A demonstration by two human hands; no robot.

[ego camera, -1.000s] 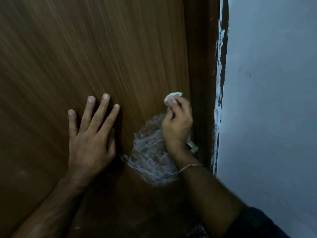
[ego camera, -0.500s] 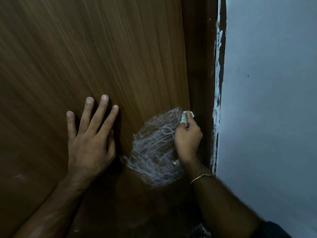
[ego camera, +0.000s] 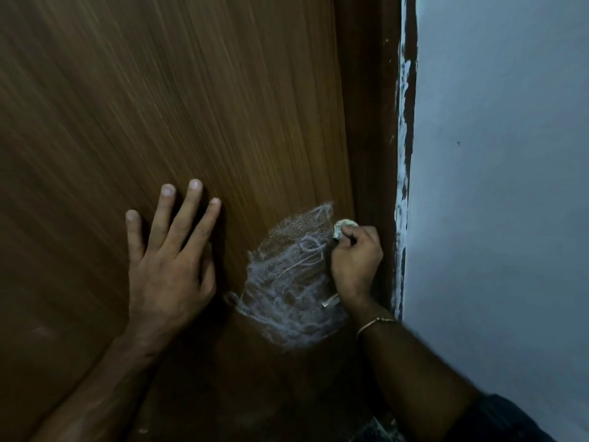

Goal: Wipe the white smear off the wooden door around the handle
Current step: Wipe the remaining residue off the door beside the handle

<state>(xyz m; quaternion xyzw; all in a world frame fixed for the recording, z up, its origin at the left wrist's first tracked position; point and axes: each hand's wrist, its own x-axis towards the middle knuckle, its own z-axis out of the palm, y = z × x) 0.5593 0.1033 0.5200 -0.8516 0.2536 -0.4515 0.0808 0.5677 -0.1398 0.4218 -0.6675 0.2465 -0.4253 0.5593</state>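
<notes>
A white smear covers a patch of the brown wooden door near its right edge. My right hand grips a small pale wad of cloth and presses it on the door at the smear's upper right, by the door edge. A bit of the metal handle shows under that hand; the hand hides most of it. My left hand lies flat on the door, fingers spread, to the left of the smear.
The dark door frame runs down the right of the door, with white paint streaks along its edge. A pale grey wall fills the right side. Speckled floor shows at the bottom.
My right hand has slid down and to the right with the cloth, from above the smear to the door edge, uncovering more of the smear. My left hand has stayed put.
</notes>
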